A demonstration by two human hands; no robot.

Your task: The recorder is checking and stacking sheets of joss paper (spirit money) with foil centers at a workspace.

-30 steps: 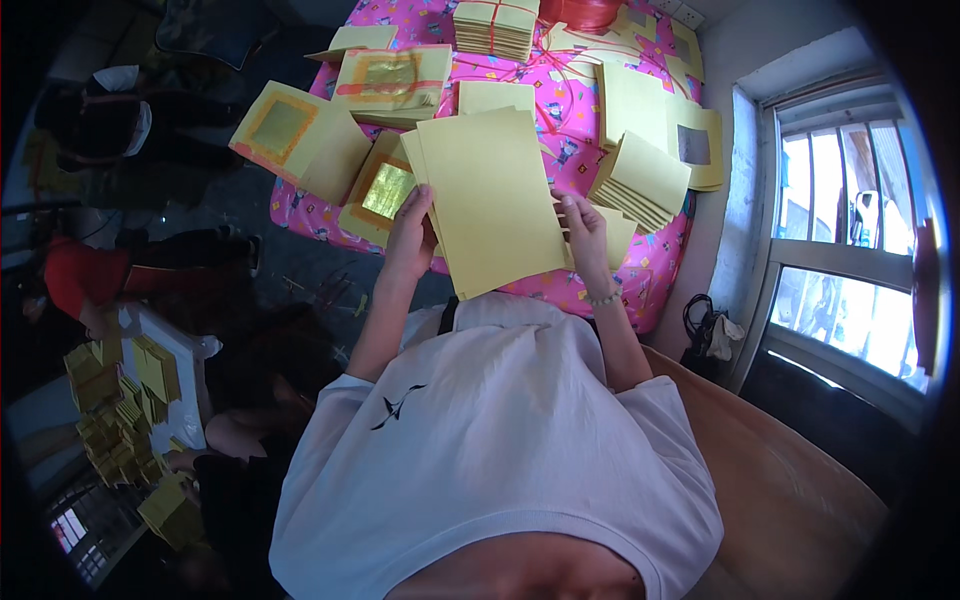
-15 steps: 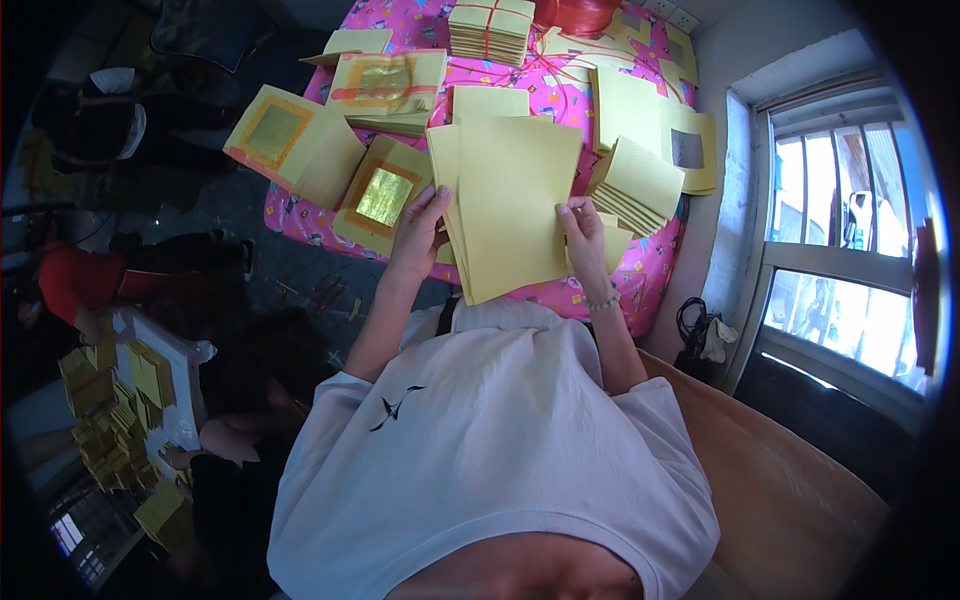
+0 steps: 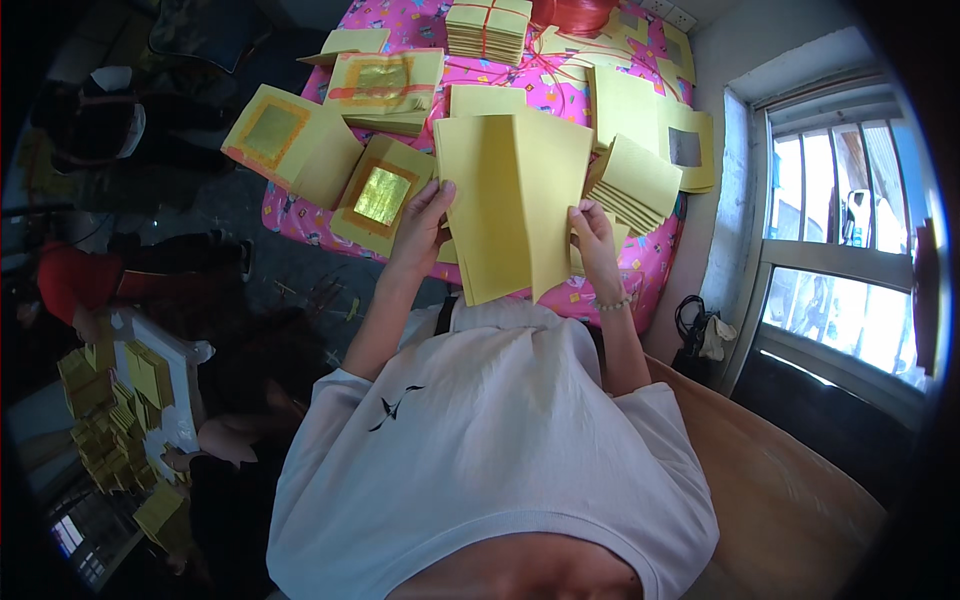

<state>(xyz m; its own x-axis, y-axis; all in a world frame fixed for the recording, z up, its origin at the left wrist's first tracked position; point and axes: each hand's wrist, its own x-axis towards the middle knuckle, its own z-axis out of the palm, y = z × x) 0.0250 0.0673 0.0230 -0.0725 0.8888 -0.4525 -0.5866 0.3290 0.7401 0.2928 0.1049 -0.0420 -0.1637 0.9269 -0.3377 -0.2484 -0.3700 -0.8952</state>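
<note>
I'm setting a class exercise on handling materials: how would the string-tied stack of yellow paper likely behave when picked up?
The stack would probably lift as one block, since red string crosses it. Its many layers suggest some heft. Lying flat, it seems unlikely to roll.

Wears a white T-shirt (image 3: 490, 430), dark motif (image 3: 389, 409) at its left, and a beaded bracelet (image 3: 613, 305) beyond its right sleeve (image 3: 655, 415).

I can pass over the pink table's (image 3: 650, 266) near right corner — but held sheets (image 3: 490, 200) block the near edge's middle, folded sheets (image 3: 634, 182) crowd the right edge, a gold-patched sheet (image 3: 275, 137) the left.
</note>
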